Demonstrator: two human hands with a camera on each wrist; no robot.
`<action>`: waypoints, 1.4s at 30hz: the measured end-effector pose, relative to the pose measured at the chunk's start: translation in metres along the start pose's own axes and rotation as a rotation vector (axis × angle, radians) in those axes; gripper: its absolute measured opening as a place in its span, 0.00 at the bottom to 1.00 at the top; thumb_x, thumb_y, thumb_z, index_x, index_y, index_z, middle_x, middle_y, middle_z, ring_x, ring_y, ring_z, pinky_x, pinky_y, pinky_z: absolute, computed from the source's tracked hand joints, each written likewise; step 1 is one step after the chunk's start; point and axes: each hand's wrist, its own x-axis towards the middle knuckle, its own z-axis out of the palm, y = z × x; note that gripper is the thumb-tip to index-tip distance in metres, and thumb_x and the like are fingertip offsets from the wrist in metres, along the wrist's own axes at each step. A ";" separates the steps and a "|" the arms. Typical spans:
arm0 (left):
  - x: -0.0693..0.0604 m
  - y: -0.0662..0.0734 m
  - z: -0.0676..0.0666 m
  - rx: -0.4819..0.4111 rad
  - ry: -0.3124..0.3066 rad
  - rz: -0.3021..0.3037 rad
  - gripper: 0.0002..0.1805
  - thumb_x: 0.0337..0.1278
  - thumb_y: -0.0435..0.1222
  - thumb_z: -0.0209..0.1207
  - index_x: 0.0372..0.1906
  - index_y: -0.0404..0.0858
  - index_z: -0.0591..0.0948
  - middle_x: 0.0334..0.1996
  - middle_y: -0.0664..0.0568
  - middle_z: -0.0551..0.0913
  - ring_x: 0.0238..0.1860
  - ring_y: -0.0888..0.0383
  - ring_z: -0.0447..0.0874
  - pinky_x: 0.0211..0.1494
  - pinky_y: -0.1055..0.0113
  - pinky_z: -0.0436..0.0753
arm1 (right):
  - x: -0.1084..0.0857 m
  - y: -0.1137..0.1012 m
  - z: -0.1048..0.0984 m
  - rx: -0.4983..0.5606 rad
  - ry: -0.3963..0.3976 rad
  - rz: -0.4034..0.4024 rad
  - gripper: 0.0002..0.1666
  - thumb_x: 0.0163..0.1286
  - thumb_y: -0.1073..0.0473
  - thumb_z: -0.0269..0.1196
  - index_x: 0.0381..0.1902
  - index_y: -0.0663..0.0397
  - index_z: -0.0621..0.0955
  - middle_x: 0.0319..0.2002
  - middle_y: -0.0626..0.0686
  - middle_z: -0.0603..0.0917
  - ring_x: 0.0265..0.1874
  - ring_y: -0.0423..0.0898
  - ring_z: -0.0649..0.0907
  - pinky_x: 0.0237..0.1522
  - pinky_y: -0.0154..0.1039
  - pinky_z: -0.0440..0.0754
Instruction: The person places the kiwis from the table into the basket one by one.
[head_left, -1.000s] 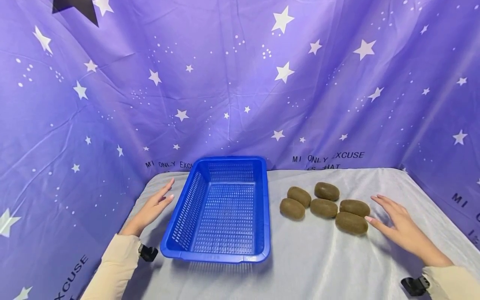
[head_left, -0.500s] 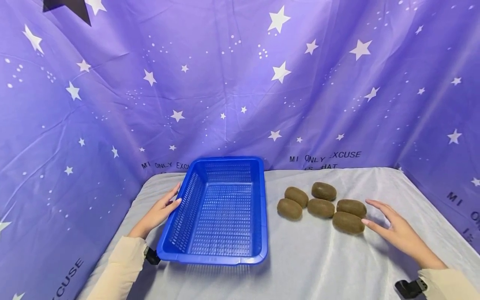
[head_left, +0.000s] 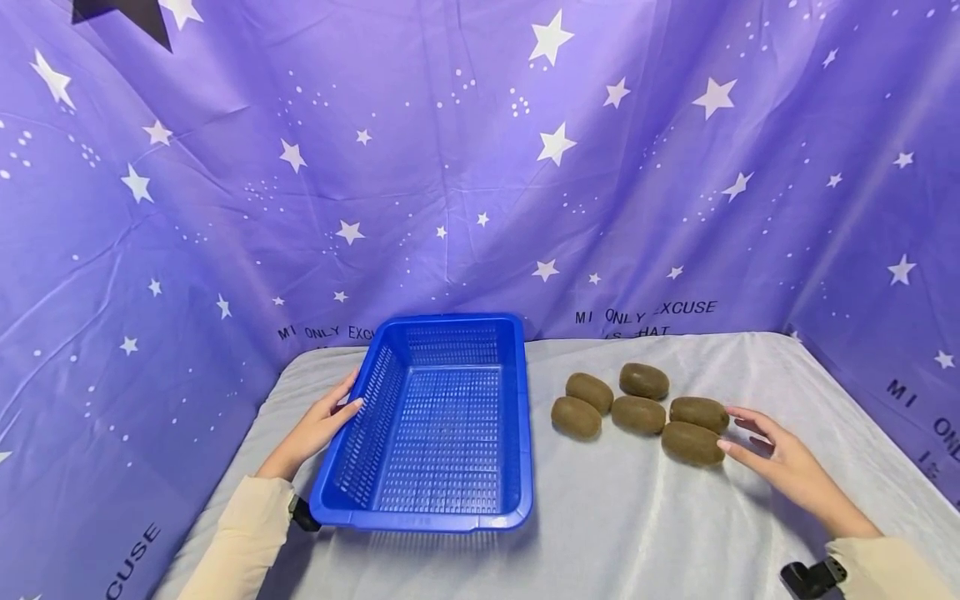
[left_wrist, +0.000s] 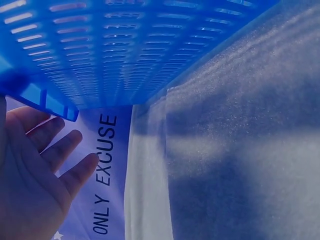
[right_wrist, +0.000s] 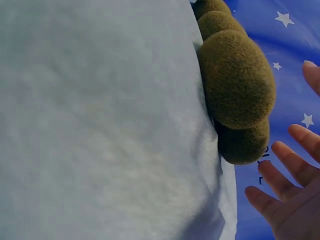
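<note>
Against the left rim of a blue plastic basket [head_left: 442, 521] rests my left hand [head_left: 315, 429], its thumb and index finger at the rim. In the left wrist view its other fingers are relaxed and spread below the rim [left_wrist: 62, 111]. Several brown kiwis lie on the cloth to the right of the basket. My right hand [head_left: 787, 462] is at the right ends of the front kiwi [head_left: 692, 443] and the back kiwi [head_left: 699, 413], fingers spread. The right wrist view shows a gap between its fingers and the nearest kiwi [right_wrist: 237, 80].
Pale grey cloth [head_left: 600, 525] covers the table. A purple curtain [head_left: 450, 167] with white stars stands behind and at both sides. More kiwis [head_left: 576, 417] lie between the right-hand pair and the basket. Nothing shows inside the basket.
My left hand has moved right, from beside the basket onto its rim. The right hand has come closer to the two rightmost kiwis. The head view has shifted slightly.
</note>
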 end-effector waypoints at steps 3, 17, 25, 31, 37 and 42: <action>0.000 -0.001 0.001 0.004 0.010 -0.003 0.35 0.69 0.43 0.49 0.75 0.45 0.49 0.74 0.40 0.47 0.60 0.36 0.69 0.55 0.45 0.74 | -0.001 0.001 0.003 0.017 0.012 -0.003 0.30 0.62 0.67 0.64 0.60 0.73 0.67 0.53 0.27 0.67 0.48 0.19 0.69 0.45 0.15 0.69; 0.002 -0.009 0.004 -0.076 0.035 0.000 0.35 0.69 0.42 0.50 0.75 0.43 0.51 0.74 0.42 0.46 0.57 0.36 0.71 0.48 0.59 0.81 | -0.007 0.006 0.009 0.022 0.035 0.099 0.27 0.63 0.64 0.64 0.56 0.71 0.70 0.46 0.25 0.72 0.41 0.24 0.76 0.38 0.20 0.74; 0.001 -0.007 0.006 -0.055 0.065 0.000 0.35 0.69 0.43 0.50 0.74 0.39 0.51 0.74 0.40 0.47 0.58 0.41 0.70 0.49 0.68 0.77 | -0.007 0.007 0.012 0.015 -0.038 0.155 0.27 0.64 0.60 0.64 0.56 0.68 0.71 0.42 0.25 0.74 0.39 0.27 0.77 0.37 0.22 0.73; 0.002 -0.009 0.006 -0.078 0.068 -0.008 0.35 0.69 0.43 0.50 0.74 0.41 0.51 0.74 0.42 0.46 0.64 0.41 0.63 0.50 0.79 0.71 | -0.003 0.005 0.014 -0.026 -0.081 0.201 0.28 0.63 0.58 0.65 0.57 0.67 0.72 0.43 0.32 0.75 0.39 0.22 0.72 0.37 0.23 0.73; 0.002 -0.010 0.007 -0.094 0.070 -0.018 0.35 0.68 0.43 0.50 0.74 0.44 0.52 0.74 0.44 0.46 0.64 0.41 0.63 0.50 0.79 0.71 | -0.002 0.003 0.017 -0.046 -0.068 0.183 0.29 0.60 0.58 0.67 0.56 0.67 0.73 0.42 0.35 0.75 0.38 0.25 0.73 0.36 0.24 0.73; 0.002 -0.009 0.006 -0.101 0.066 -0.013 0.34 0.69 0.43 0.50 0.74 0.44 0.51 0.74 0.42 0.46 0.58 0.46 0.71 0.48 0.74 0.76 | 0.000 0.002 0.018 -0.037 -0.057 0.173 0.30 0.59 0.59 0.68 0.55 0.69 0.73 0.41 0.27 0.71 0.37 0.23 0.73 0.37 0.22 0.73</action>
